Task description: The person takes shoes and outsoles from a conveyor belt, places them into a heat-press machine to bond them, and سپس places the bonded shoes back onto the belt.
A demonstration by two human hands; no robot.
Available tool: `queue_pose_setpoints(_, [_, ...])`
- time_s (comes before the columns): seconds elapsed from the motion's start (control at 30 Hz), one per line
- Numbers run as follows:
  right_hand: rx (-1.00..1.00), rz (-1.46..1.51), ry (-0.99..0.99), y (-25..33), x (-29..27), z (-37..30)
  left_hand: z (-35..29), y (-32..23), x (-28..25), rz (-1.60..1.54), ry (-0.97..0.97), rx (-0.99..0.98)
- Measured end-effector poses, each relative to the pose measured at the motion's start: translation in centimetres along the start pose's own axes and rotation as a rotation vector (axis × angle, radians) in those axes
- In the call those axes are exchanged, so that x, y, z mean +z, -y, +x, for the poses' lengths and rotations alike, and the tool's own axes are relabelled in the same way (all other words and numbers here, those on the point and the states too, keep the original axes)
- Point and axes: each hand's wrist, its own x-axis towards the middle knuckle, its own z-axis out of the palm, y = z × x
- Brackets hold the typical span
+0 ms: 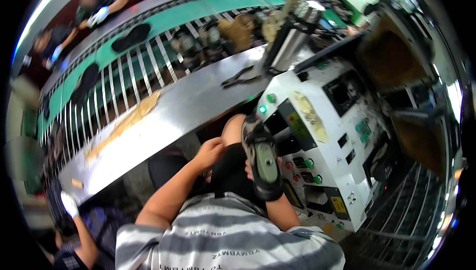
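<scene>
In my right hand [249,169] is a dark shoe [267,186] with a light green last [266,162] showing inside it. The shoe is upright in the picture beside the white machine, and my fingers wrap its left side, mostly hidden behind it. My left hand [212,152] is closed near my knee, to the left of the shoe. Whatever those fingers may hold is hidden.
A white control machine [325,158] with buttons stands close at right. Ahead runs a metal bench [183,102] with pliers [241,77] and brown paper [129,123]. Beyond are a slatted rack with shoes [210,36] and a green conveyor [173,21]. Co-workers [101,4] sit across; another's gloved hand [69,204] is lower left.
</scene>
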Motion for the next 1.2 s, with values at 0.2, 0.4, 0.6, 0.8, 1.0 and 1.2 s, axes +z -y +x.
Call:
queue_pose_setpoints(0.2, [-0.547, -0.338, -0.053, 2.4, 8.4, -1.4, -2.0, 5.8, -15.2, -0.027, -0.558, 0.045])
queue_pose_setpoints(0.4, [-0.899, -0.690, -0.457, 14.4, 16.0, -4.6, -1.7, 8.0, -22.6, 0.293, -0.926, 0.298])
queue_pose_setpoints(0.6, [-0.926, -1.272, -1.397, 33.1, 25.3, -1.8, -1.2, 7.1, -20.8, 0.358, -1.061, 0.162])
queue_pose_setpoints(0.8, [-0.468, -1.954, -2.238, 48.3, 22.2, 3.9, -1.2, 6.6, -20.7, 0.168, -1.063, 0.157])
queue_pose_setpoints(1.0, [-0.218, -1.914, -2.363, 45.9, 19.8, 8.9, -1.5, 7.2, -21.0, 0.152, -1.068, 0.197])
queue_pose_setpoints(1.2, [-0.258, -2.000, -2.340, 43.1, 19.1, 7.9, -1.5, 6.7, -20.8, 0.151, -1.066, 0.185])
